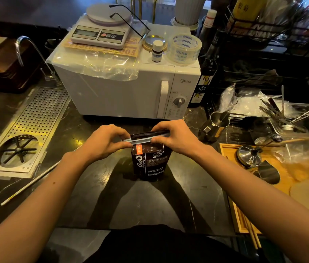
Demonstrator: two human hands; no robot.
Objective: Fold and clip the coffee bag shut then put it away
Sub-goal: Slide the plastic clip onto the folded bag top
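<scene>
A dark brown coffee bag point(150, 164) with white lettering stands upright on the black marble counter point(150, 205), in front of the microwave. Its top is folded flat, and a long pale clip point(140, 140) lies along the fold. My left hand point(104, 143) pinches the left end of the fold and clip. My right hand point(176, 138) grips the right end. Both hands sit at the bag's top, fingers closed on it.
A white microwave point(127, 92) stands just behind the bag, carrying a scale point(100, 33), tape roll point(186, 49) and small bottle point(157, 51). A metal drip tray point(28, 130) lies left. A steel pitcher point(216, 126), wooden tray point(263, 186) with metal tools and a sink sit right.
</scene>
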